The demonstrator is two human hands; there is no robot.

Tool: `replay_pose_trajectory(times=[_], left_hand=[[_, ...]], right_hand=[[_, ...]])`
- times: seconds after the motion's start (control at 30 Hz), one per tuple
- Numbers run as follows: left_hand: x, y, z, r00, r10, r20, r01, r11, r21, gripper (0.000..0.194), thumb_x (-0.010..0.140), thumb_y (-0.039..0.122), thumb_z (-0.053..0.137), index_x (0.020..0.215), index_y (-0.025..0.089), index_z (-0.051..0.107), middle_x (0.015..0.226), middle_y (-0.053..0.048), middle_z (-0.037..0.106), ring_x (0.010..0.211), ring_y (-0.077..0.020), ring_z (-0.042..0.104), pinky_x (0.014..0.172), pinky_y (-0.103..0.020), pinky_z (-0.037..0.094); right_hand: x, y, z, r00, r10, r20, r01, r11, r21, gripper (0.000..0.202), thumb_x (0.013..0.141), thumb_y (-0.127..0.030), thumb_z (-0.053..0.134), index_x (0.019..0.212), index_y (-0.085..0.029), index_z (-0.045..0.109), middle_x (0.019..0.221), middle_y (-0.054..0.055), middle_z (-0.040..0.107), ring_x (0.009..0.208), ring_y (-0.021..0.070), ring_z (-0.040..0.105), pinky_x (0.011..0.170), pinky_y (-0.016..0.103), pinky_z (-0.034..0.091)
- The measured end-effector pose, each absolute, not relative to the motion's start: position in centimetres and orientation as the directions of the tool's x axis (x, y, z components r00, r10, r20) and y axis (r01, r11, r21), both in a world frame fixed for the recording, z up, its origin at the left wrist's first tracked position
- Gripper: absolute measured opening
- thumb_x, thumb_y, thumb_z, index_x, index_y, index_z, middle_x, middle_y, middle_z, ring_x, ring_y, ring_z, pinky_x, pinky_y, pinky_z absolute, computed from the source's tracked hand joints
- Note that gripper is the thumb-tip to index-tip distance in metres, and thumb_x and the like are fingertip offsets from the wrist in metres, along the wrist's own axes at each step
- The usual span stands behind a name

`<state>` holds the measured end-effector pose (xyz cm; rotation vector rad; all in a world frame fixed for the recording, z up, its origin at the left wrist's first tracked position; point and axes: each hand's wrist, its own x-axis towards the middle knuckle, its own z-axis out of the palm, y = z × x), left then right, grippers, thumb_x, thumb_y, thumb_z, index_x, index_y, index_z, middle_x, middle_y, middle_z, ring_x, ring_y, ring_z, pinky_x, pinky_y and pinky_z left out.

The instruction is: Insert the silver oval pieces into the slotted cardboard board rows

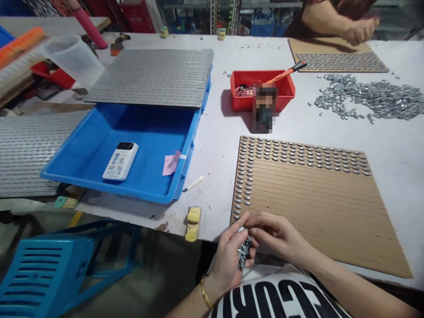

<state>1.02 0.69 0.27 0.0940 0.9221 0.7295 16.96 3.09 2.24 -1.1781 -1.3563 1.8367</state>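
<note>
A brown grooved board (314, 207) lies in front of me, with rows of small silver oval pieces (298, 154) along its far edge and down its left side. My left hand (228, 256) is curled round a heap of silver pieces (244, 251) at the board's near left corner. Beside it, my right hand (274, 234) has thumb and fingers pinched together at the left fingertips; whatever it may hold is too small to make out.
A blue tray (149, 190) holds a white device (121, 161), with a grey board (155, 75) across its back. Behind my board stand a red bin (243, 104) and loose silver pieces (371, 97). Another person's hand (361, 31) is over a second board (324, 46).
</note>
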Motion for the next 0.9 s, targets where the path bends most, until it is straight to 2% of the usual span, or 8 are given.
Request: replay_pose_trajectory(times=[0.1,0.27,0.33,0.43,0.53,0.73,0.9], left_hand=[[1.4,0.7,0.3,0.378,0.599,-0.706,-0.522,0.767,0.372,0.065,0.079,0.034,0.063,0.139,0.017,0.043,0.065,-0.001,0.057,0.047,-0.0082,0.048,0.039,-0.018,0.024],[2.0,0.7,0.2,0.383,0.588,-0.712,-0.505,0.779,0.372,0.056,0.077,0.04,0.067,0.127,0.016,0.054,0.064,0.001,0.055,0.047,-0.0072,0.047,0.038,-0.017,0.024],[2.1,0.7,0.1,0.356,0.6,-0.716,-0.508,0.768,0.39,0.05,0.075,0.043,0.069,0.117,0.017,0.058,0.064,0.002,0.054,0.046,-0.0068,0.047,0.038,-0.016,0.024],[2.1,0.5,0.2,0.312,0.615,-0.724,-0.501,0.754,0.425,0.036,0.073,0.045,0.071,0.094,0.018,0.059,0.06,0.004,0.051,0.045,-0.0054,0.044,0.038,-0.015,0.022],[2.0,0.4,0.2,0.306,0.632,-0.712,-0.491,0.746,0.45,0.031,0.073,0.043,0.071,0.08,0.018,0.053,0.06,0.005,0.05,0.044,-0.004,0.042,0.038,-0.015,0.02],[1.8,0.1,-0.1,0.313,0.639,-0.703,-0.481,0.745,0.462,0.027,0.077,0.04,0.067,0.079,0.018,0.051,0.06,0.004,0.051,0.044,-0.0046,0.042,0.038,-0.016,0.018],[1.3,-0.3,-0.4,0.349,0.584,-0.733,-0.544,0.763,0.35,0.034,0.081,0.042,0.053,0.099,0.014,0.059,0.067,-0.002,0.058,0.048,-0.0086,0.046,0.037,-0.018,0.021]], right_hand=[[16.9,3.2,2.3,-0.461,0.822,-0.335,0.052,-0.352,-0.935,0.019,0.092,-0.034,0.052,0.091,-0.018,0.061,0.074,0.0,0.061,0.061,0.0127,0.065,0.055,0.023,0.053],[17.1,2.9,2.2,-0.408,0.847,-0.34,0.013,-0.367,-0.93,0.016,0.09,-0.033,0.055,0.086,-0.018,0.057,0.065,-0.002,0.061,0.055,0.0136,0.065,0.05,0.023,0.05],[17.1,2.7,2.2,-0.367,0.885,-0.288,0.073,-0.281,-0.957,0.015,0.09,-0.032,0.054,0.084,-0.019,0.058,0.068,0.0,0.063,0.057,0.0132,0.065,0.05,0.022,0.049],[17.4,2.7,2.4,-0.289,0.95,-0.115,0.246,-0.042,-0.968,0.015,0.091,-0.028,0.053,0.083,-0.019,0.062,0.074,0.003,0.065,0.066,0.0141,0.064,0.06,0.025,0.051],[17.7,2.8,2.5,-0.343,0.939,0.02,0.336,0.143,-0.931,0.016,0.093,-0.023,0.05,0.088,-0.02,0.065,0.078,0.005,0.065,0.073,0.0147,0.062,0.066,0.026,0.05],[18.5,2.3,1.5,-0.478,0.865,0.151,0.426,0.379,-0.822,0.019,0.094,-0.017,0.045,0.104,-0.021,0.061,0.087,0.007,0.063,0.076,0.0145,0.061,0.067,0.025,0.051],[19.0,2.8,0.6,-0.382,0.9,0.212,0.546,0.404,-0.734,0.019,0.094,-0.017,0.045,0.101,-0.022,0.062,0.089,0.008,0.065,0.078,0.0157,0.063,0.067,0.026,0.052]])
